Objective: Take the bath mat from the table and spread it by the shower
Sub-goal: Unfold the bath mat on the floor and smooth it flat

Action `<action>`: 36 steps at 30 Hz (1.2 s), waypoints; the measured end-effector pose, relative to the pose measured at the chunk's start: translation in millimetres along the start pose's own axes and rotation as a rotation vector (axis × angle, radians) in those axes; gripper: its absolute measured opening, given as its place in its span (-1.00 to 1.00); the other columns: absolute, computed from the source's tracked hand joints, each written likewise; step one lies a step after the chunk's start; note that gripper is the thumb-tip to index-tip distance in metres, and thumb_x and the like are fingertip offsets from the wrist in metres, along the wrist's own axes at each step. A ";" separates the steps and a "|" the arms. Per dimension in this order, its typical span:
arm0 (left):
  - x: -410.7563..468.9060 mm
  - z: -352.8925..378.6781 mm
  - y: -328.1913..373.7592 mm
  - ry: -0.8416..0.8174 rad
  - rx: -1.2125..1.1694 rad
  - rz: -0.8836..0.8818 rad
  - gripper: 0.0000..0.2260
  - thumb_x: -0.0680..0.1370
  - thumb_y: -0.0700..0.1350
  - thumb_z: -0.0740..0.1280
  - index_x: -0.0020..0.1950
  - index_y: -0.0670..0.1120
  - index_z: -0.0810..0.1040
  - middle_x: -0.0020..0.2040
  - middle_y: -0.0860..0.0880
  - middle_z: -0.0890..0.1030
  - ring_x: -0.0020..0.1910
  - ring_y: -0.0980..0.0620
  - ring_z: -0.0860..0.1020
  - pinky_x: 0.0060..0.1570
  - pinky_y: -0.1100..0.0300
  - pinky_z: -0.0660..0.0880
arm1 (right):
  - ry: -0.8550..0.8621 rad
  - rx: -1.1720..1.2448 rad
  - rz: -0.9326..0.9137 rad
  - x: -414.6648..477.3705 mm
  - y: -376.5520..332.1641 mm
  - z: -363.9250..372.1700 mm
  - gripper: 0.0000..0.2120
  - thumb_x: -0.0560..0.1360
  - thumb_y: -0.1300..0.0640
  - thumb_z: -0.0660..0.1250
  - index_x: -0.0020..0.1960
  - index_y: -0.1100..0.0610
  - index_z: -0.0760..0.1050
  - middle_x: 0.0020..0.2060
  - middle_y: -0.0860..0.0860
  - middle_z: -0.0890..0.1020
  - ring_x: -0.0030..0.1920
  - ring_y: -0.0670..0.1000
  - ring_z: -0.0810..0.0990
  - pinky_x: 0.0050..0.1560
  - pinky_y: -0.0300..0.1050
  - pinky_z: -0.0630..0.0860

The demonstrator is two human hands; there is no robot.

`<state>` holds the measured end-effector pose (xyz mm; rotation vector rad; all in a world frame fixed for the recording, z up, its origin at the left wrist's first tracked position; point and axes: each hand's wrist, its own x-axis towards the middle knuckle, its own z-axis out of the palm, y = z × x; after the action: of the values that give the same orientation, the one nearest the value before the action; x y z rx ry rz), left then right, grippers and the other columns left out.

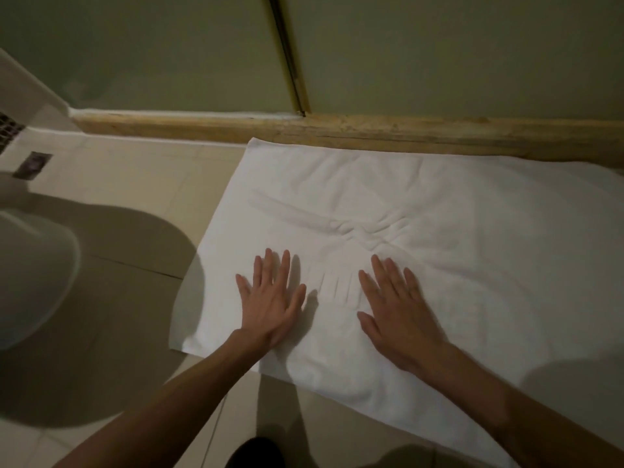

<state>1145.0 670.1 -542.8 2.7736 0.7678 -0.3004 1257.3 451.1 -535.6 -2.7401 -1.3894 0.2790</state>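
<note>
White and soft-looking, the rectangular cloth bath mat (472, 248) lies opened out on the pale beige tiled floor (135, 184). Its far edge runs right along the worn wooden sill (337, 130) at the foot of the frosted greenish glass panels (169, 45), which I take to be the shower screen. That spot makes sense to me: whoever steps out lands on cloth, not tile. The left hand (270, 298) and the right hand (395, 315) both rest flat on the near half of the mat. Their fingers are straight and spread wide, palms down, and they hold nothing. They sit near each other with a strip of small pleats between them, and a knot of creases (354, 228) is gathered just beyond the fingertips at the mat's middle. I judge the flat palms are there to press and smooth those folds outward, so the spreading looks nearly done and only the flattening is left. A brass-coloured metal strip (287, 55) marks the joint between the glass panels. To the left stands a rounded white fixture (30, 271), probably a toilet, though I cannot see inside it. Beyond it a dark floor grate (8, 125) sits at the frame's edge. No basket, tub or other container shows with anything in it. No desk is in sight either. A dark shape (255, 454) at the bottom edge is too cut off to name.
</note>
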 end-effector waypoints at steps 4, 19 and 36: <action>-9.2 -1.0 -30.0 0.024 0.030 0.030 -0.34 0.50 0.41 -0.30 0.50 0.18 -0.40 0.54 -0.03 -0.40 0.49 -0.07 -0.41 0.38 -0.23 -0.42 | -0.026 -0.030 0.007 -1.9 -1.4 14.9 -0.37 0.55 -0.18 -0.11 0.50 0.14 0.18 0.51 0.20 0.13 0.50 0.23 0.10 0.45 0.24 0.07; -26.8 2.2 -77.7 0.069 -0.057 -0.133 -0.39 0.55 0.36 -0.26 0.53 0.16 -0.33 0.54 0.00 -0.37 0.49 -0.10 -0.41 0.37 -0.30 -0.39 | -0.109 0.049 -0.256 22.4 -106.4 -5.8 -0.35 0.58 -0.20 -0.32 0.54 0.10 0.05 0.54 0.12 0.01 0.52 0.15 -0.04 0.47 0.21 0.04; -20.8 -8.4 -91.9 0.062 -0.131 -0.038 -0.35 0.53 0.37 -0.24 0.53 0.13 -0.37 0.52 0.00 -0.44 0.48 -0.06 -0.44 0.38 -0.12 -0.36 | -0.273 0.032 -0.253 40.7 -159.0 -5.8 -0.34 0.56 -0.29 -0.12 0.44 0.09 0.33 0.43 0.12 0.33 0.43 0.20 0.29 0.32 0.30 0.29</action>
<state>1080.3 739.0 -546.0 2.6585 0.8250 -0.1654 1155.6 578.2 -514.4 -2.5350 -1.7569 0.6719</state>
